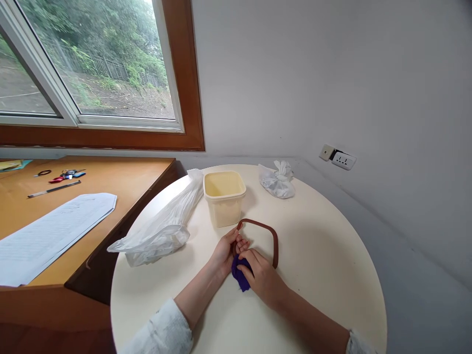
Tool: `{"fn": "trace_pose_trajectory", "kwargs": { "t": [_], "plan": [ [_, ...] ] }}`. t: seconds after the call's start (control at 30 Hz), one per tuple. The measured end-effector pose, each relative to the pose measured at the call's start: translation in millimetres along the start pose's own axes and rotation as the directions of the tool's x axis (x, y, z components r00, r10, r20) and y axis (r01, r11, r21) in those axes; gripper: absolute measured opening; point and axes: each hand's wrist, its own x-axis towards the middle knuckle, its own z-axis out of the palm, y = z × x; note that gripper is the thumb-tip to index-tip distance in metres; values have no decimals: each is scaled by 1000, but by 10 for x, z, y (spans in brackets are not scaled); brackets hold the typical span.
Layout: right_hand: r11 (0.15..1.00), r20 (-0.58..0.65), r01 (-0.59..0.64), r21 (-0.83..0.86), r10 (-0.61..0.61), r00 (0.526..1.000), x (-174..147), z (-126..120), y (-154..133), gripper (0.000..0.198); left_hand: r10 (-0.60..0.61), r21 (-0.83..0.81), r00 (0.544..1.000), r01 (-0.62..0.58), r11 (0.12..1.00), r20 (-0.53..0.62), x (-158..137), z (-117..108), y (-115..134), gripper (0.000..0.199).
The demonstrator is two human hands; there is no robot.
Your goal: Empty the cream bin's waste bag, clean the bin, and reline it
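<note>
Brown frame [275, 242] and purple cloth [242, 278] occupy hands [225, 248] [266, 279] near open tub [225, 210].

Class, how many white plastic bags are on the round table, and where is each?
2: one long bag left of the yellow tub, one bunched bag to the tub's right.

No text can be read for certain. The stack of white paper sheets [55, 241] with clipped corners, lying on the orange-brown wooden desk [136, 179], bears rows of fine, faint dark lines that look like writing, too small and blurred to make out.
</note>
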Motion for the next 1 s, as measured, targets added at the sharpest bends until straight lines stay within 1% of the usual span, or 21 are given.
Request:
{"fn": "trace_pose_trajectory", "kwargs": {
  "t": [0.1,0.2,0.27,0.37,0.47,0.57,0.63,0.7,0.77,0.8,0.87,0.93,1.0],
  "plan": [
    [999,34,19,-50,-17,999,-26,-38,28,14,-8,-4,999,8,1000,32,0,-2,13,12],
    [994,56,55,-94,-50,997,-84,-128,67,21,-27,-9,998,28,1000,54,1,-13,61,11],
    [987,64,100,-129,-93,994,-136,-200,111,25,-45,-10,997,46,999,62,-1,-11,105,12],
    [963,98,212,-169,-198,975,-207,-348,170,26,-95,5,992,95,995,77,-10,14,157,15],
    [924,186,325,-202,-289,939,-239,-539,173,26,-166,30,981,164,986,96,-22,36,189,19],
    [887,317,412,-211,-336,887,-237,-726,143,24,-258,61,959,252,966,114,-35,24,239,23],
    [872,398,449,-196,-348,849,-228,-838,146,21,-336,93,931,325,941,143,-49,3,287,25],
    [867,462,464,-181,-342,818,-215,-943,181,21,-412,154,891,387,909,189,-69,-18,334,28],
    [861,498,476,-178,-338,799,-197,-1045,233,25,-459,219,858,414,883,229,-85,-29,360,31],
    [856,504,484,-182,-341,794,-186,-1091,258,29,-459,234,856,408,882,237,-89,-31,363,32],
    [843,496,499,-199,-352,794,-166,-1159,290,32,-419,200,876,378,904,238,-85,-23,349,31],
    [836,471,500,-227,-356,807,-147,-1180,295,27,-336,87,915,324,942,225,-71,-4,319,27],
    [836,425,479,-269,-343,838,-129,-1145,284,19,-225,-27,956,234,972,190,-61,25,278,25]
  ]
}}
